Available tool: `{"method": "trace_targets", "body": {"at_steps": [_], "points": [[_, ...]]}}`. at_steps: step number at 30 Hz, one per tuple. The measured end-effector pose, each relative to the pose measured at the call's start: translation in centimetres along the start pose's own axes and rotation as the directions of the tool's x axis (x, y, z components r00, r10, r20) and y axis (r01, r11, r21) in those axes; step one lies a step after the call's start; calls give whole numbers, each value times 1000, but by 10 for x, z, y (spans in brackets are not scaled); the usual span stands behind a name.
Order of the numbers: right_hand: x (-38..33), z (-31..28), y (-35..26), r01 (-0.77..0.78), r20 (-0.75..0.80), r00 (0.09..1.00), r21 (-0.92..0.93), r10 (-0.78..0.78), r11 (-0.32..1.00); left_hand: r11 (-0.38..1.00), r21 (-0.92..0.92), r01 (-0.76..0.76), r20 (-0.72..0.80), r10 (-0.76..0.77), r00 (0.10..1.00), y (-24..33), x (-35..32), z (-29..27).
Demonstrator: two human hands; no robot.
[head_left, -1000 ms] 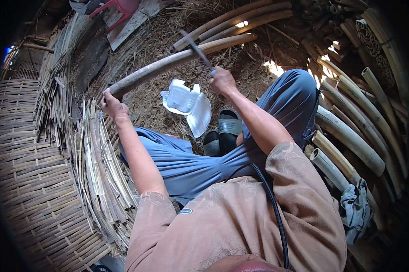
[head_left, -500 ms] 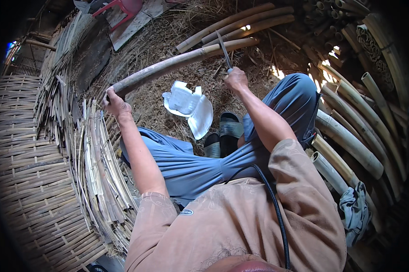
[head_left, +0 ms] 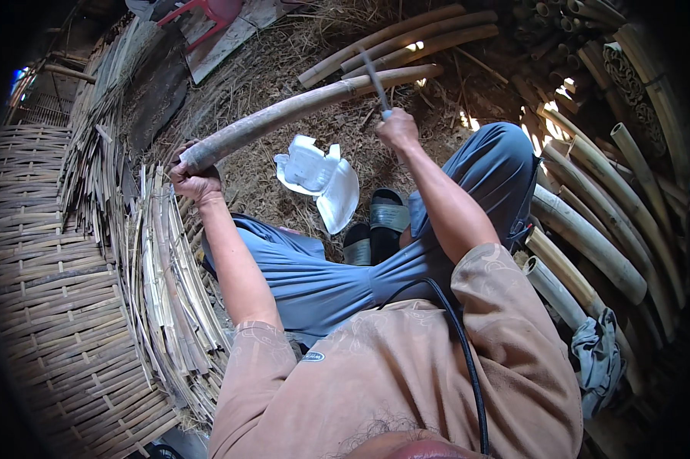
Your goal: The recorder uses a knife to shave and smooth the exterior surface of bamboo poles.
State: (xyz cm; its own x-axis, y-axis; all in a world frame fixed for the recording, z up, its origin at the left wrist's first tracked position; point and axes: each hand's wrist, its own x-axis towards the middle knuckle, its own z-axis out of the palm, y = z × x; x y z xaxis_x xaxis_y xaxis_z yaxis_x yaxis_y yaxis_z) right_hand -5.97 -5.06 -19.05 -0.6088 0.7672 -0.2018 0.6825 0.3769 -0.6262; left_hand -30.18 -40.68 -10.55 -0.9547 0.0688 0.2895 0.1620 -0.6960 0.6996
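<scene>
A long bamboo pole [head_left: 276, 115] slants from my left hand up toward the far right, its far part on the straw-strewn ground. My left hand [head_left: 195, 177] is closed round the pole's near end, with the fingers partly hidden behind it. In my right hand [head_left: 398, 130] is a knife [head_left: 375, 80], gripped by its handle, the blade pointing up and away from me. The blade is blurred and crosses in front of the pole; whether it touches the bamboo I cannot tell.
An open white foam box [head_left: 318, 180] lies between my legs. Cut bamboo poles [head_left: 590, 241] are piled at my right, with a grey cloth [head_left: 597, 359] on them. Thin split strips [head_left: 172, 283] and a woven bamboo mat [head_left: 50, 298] lie at my left. Beyond is a pink chair [head_left: 221, 11].
The near end of the pole has turned in my left hand, whose grip now sits lower around it. My right hand and the knife have moved slightly left and up.
</scene>
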Motion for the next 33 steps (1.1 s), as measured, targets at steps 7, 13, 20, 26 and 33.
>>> {"method": "trace_targets", "body": {"at_steps": [7,13,20,26,33], "points": [[-45,13,-16,436,108,884,162,-455,885,984,-144,102,177,-76,981,1,1,8],[-18,-6,-8,207,65,976,7,-207,978,994,-82,68,304,-40,952,13,-11,11],[-21,-4,4,434,39,901,-43,-433,900,975,-177,133,472,-35,881,7,-6,21],[-29,-1,-4,352,19,936,-4,-351,936,943,-257,212,507,-55,860,8,-10,17],[22,-25,41,-221,-71,973,12,221,975,947,-235,219,580,-45,814,19,-17,30]]}}
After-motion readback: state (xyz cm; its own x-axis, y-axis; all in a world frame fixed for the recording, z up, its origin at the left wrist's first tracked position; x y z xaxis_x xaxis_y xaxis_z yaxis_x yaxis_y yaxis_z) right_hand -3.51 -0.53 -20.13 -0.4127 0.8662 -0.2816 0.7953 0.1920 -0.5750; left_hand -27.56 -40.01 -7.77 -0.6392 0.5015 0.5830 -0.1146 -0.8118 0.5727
